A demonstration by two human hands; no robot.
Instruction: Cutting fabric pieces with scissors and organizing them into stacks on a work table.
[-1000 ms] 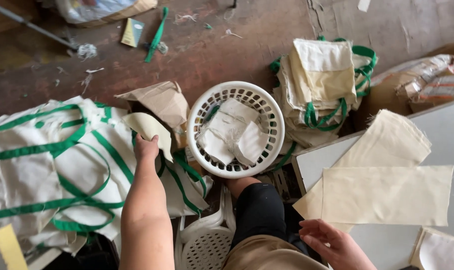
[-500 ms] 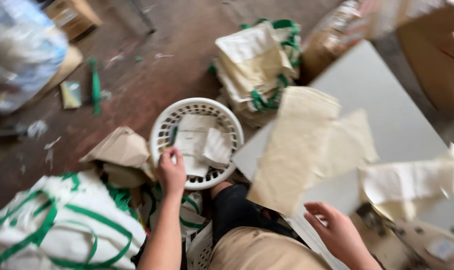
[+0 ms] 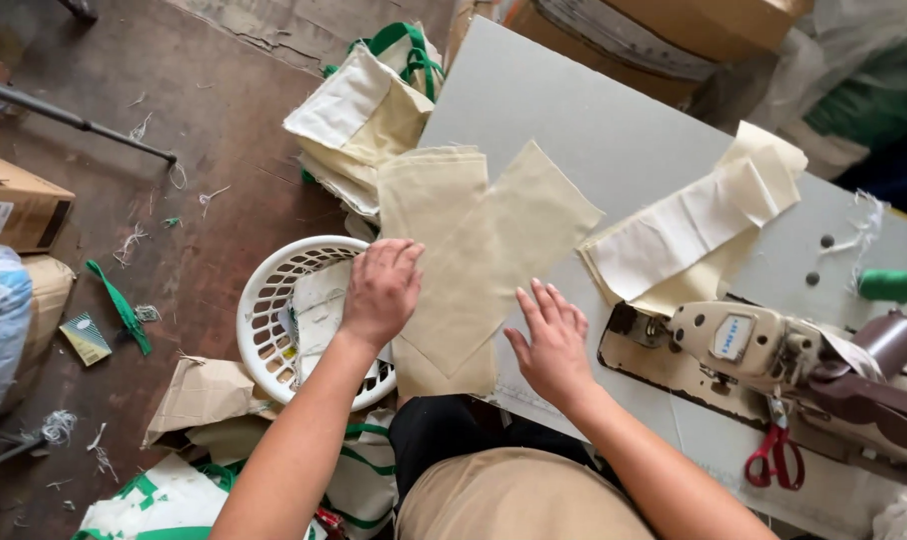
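Two fabric pieces [image 3: 474,260] overlap on the bench [image 3: 594,110] edge before me, under my left hand [image 3: 382,290] and right hand [image 3: 552,343]. The basket [image 3: 264,310] sits on the floor to their left, the sewing machine [image 3: 774,350] to their right, scissors [image 3: 774,462] hanging off it.

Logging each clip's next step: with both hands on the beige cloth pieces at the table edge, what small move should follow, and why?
Probably square the two cloth pieces up: they lie crossed, overhanging the table edge. The left hand and right hand both rest flat on them, so sliding them together into one stack seems the likeliest step.
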